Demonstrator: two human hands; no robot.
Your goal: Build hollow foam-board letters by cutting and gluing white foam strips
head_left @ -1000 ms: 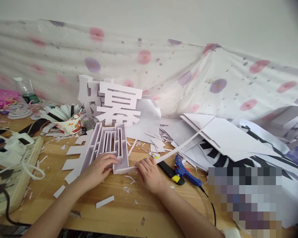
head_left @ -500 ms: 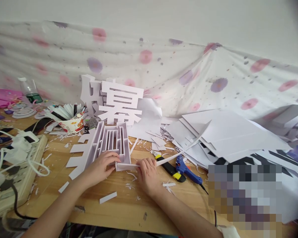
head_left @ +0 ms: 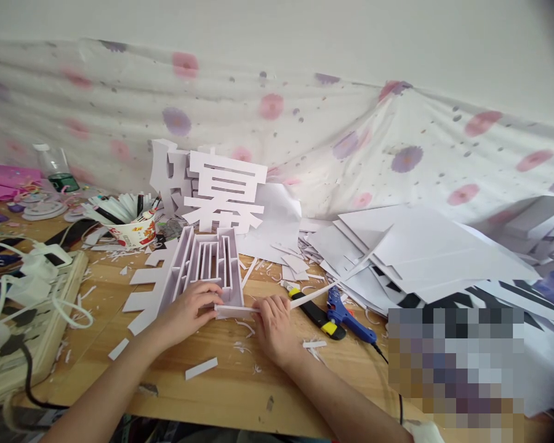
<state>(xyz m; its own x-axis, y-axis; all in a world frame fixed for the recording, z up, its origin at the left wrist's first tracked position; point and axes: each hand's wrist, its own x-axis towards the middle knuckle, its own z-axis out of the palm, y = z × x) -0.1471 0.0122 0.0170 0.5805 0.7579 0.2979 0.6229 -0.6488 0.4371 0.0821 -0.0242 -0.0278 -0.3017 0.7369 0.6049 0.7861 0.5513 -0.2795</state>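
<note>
Power strip (head_left: 44, 351) w/ white plugs (head_left: 39, 261) at far left of frame, on wooden counter (head_left: 231, 406); cords trail over it. Above, at mid-left: pink sheet (head_left: 12, 178), then clear bottle (head_left: 59, 171) w/ dark liquid low inside. Next, paper bowl (head_left: 132, 235) full of pens, approx. left of centre, scraps around it.

White cutout w/ teeth (head_left: 144, 276) lies flat just below the bowl, teeth pointing left. To its right, nr centre of frame, hollow white letter (head_left: 235, 274) lies w/ thin walls & narrow slots facing up. L hand (head_left: 191, 311) is at its near end, fingers curled w/ small gap to thumb; can't tell if they grip or only steady it. Behind, upper centre, flat white sign (head_left: 226, 178) stands upright.

White strip (head_left: 314, 293) starts by L fingertips, runs along letter's near edge & passes thru R hand (head_left: 274, 323), just right of centre; R fingers are pinched tight on it. Its free end slants to upper right, over papers. Loose white pc (head_left: 201, 368) lies below, lower centre.

Further right: black/yellow cutter (head_left: 316, 314), then blue glue gun (head_left: 348, 320) just beside it, cord to lower right. Stacked white sheets (head_left: 438, 240) fill mid-right; pixelated patch hides lower right.
</note>
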